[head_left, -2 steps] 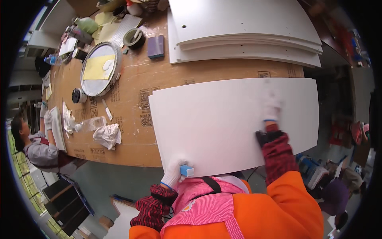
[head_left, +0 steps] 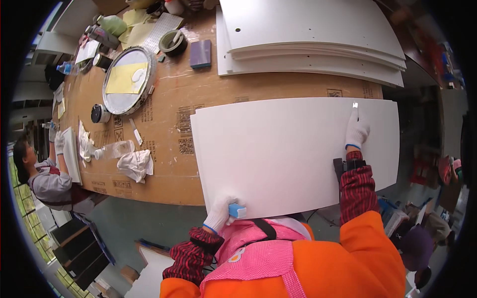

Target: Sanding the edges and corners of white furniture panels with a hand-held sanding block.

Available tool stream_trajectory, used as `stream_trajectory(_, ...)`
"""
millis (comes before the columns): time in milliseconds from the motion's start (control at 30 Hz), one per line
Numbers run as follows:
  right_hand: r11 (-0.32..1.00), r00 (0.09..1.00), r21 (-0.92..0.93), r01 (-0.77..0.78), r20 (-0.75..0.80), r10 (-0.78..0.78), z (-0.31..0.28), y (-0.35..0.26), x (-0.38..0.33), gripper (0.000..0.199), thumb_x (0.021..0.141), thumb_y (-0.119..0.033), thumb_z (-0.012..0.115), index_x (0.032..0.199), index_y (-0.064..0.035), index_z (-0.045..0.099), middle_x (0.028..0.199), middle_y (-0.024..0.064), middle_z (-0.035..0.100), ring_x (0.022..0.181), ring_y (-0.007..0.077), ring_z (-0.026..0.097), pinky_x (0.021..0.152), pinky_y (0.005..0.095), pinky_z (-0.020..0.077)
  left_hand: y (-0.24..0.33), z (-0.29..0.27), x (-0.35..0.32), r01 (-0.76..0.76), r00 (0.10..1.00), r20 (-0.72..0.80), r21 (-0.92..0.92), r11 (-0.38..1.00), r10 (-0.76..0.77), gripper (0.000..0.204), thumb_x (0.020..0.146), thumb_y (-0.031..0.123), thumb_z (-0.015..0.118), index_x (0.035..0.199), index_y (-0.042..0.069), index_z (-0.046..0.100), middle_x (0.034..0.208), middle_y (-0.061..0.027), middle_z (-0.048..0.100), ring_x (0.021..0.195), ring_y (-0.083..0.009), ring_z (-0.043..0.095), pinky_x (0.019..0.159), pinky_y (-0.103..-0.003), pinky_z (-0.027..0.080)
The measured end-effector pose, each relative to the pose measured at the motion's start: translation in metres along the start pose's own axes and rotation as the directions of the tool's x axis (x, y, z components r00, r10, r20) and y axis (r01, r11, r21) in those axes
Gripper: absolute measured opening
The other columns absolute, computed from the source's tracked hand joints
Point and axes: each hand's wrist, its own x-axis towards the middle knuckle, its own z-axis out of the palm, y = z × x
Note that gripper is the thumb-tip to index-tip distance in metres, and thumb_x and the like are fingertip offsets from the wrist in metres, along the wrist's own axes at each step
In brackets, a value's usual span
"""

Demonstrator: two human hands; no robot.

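Steadying a white panel flat on the cardboard-covered table, the gloved left hand clutches a small blue block at its near edge while the right hand pinches a thin metal blade against its far edge.

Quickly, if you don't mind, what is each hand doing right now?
Left hand: closed on a small blue block at the white panel near edge.
Right hand: closed on a small metal blade, pressed on the panel.

At eleven o'clock a round tin, tape roll and purple block; stacked white boards at one o'clock.
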Motion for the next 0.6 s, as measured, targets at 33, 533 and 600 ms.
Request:
stream_trajectory(33, 0.989, 0.962, -0.101, 0.105, -0.241, -0.127, -0.001, -0.033, -0.022, 0.054, 0.099, -0.014, 0.047, 0.151, -0.0042, 0.036, 0.145, 0.0128, 0.05, 0.058, 0.0131, 0.055, 0.048, 0.0277, 0.0516, -0.002, -0.005, 0.001, -0.011, 1.0, 0.015, 0.042, 0.999, 0.011, 0.034, 0.094, 0.029, 0.046, 0.084, 0.004, 0.068, 0.057, -0.0075, 0.057, 0.031, -0.0146, 0.039, 0.028, -0.028, 0.027)
stream_trajectory(533, 0.551, 0.547, -0.4, 0.732, -0.137, -0.826, 0.104, -0.285, -0.214, 0.042, 0.087, -0.012, 0.056, 0.128, -0.014, 0.062, 0.089, 0.0135, 0.066, 0.062, 0.0304, 0.055, 0.054, 0.0408, 0.0454, 0.008, -0.049, -0.006, -0.383, 0.921, 0.092, 0.051, 0.922, 0.377, 0.037, 0.093, 0.035, 0.047, 0.101, 0.009, 0.072, 0.061, -0.0027, 0.059, 0.039, -0.0106, 0.045, 0.034, -0.024, 0.032)
stream_trajectory(600, 0.718, 0.673, -0.316, 0.621, -0.255, -0.694, 0.076, -0.237, -0.153, 0.046, 0.088, -0.012, 0.057, 0.135, -0.014, 0.058, 0.102, 0.0153, 0.064, 0.069, 0.0298, 0.058, 0.06, 0.0388, 0.0481, 0.016, -0.109, -0.005, -0.402, 0.895, 0.055, -0.33, 0.854, 0.443, 0.034, 0.094, 0.034, 0.045, 0.096, 0.011, 0.07, 0.056, -0.0017, 0.054, 0.036, -0.0107, 0.041, 0.031, -0.025, 0.029)
